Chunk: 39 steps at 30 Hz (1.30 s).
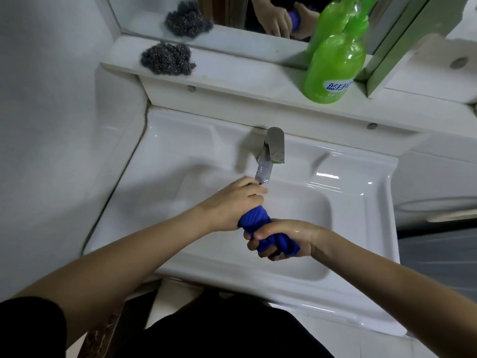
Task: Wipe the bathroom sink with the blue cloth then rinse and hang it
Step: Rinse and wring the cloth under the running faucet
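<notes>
A: Blue cloth (256, 217) twisted above sink basin (361, 192), clenched in left hand (232, 202) and right hand (284, 239).
B: Risk: knocking knuckles on tap (274, 147); dripping onto floor. Cause: wringing hard right beneath it, near front edge.

1. The light is dim and cool, giving the white sink (374, 215) and the wall (51, 125) a bluish-grey cast.
2. Bright streaks of glare lie on the sink's right side, so the light seems to come from above and to the right.
3. The tap (275, 146) throws a soft shadow to its left.
4. The green bottle (333, 71) glows and shows small highlights.
5. The blue cloth (258, 218) looks oversaturated, with little detail in its folds.
6. The right hand (284, 239) has a wet sheen.
7. Wide-angle distortion bends the shelf (232, 78) and the mirror (144, 9). The corners look soft.
</notes>
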Each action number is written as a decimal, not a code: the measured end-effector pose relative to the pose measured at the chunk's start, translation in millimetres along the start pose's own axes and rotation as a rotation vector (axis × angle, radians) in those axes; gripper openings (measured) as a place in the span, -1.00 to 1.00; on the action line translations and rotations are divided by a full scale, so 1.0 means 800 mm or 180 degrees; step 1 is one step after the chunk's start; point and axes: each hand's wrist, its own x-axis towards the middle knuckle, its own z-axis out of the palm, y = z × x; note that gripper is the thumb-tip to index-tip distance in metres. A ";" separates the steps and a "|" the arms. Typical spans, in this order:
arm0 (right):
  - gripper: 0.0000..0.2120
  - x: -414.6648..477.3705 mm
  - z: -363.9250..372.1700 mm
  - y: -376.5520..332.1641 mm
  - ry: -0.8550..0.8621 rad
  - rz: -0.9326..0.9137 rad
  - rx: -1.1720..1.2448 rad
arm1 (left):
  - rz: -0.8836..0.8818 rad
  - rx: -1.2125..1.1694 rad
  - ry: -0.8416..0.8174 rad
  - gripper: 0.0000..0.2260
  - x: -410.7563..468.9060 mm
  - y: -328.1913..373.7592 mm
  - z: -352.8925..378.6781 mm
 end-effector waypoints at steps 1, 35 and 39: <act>-0.82 -0.002 0.004 -0.004 0.0164 -0.0035 -0.0216 | -0.0070 -0.0116 -0.0242 -0.76 0.000 0.000 -0.005; -0.71 0.048 -0.054 0.014 0.2907 -0.1320 -0.4536 | -0.2787 -0.2611 -0.0295 -0.72 -0.011 0.041 0.051; -0.69 0.019 -0.025 0.013 0.2506 -0.1193 -0.2523 | -0.1913 -0.1979 0.0143 -0.30 -0.026 0.020 0.031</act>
